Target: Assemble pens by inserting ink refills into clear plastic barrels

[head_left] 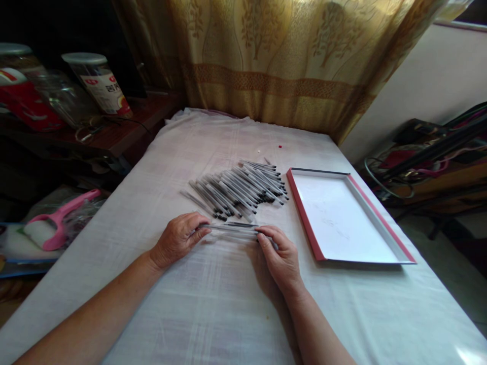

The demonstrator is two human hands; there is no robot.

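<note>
A heap of several black-capped pens (pixel 238 190) lies on the white cloth-covered table (pixel 213 304). Just in front of the heap, a small bundle of pens (pixel 232 229) lies crosswise between my hands. My left hand (pixel 178 238) pinches the bundle's left end with its fingers closed. My right hand (pixel 279 256) holds the right end, fingers curled around it. A shallow white tray with a red rim (pixel 310 238) lies to the right of my right hand, with nothing in it.
A gold patterned curtain (pixel 281 66) hangs behind the table. On the left stand a dark shelf with plastic jars (pixel 101 83) and a pink lint roller (pixel 57 223). Cables and clutter (pixel 429 157) fill the right side by the wall.
</note>
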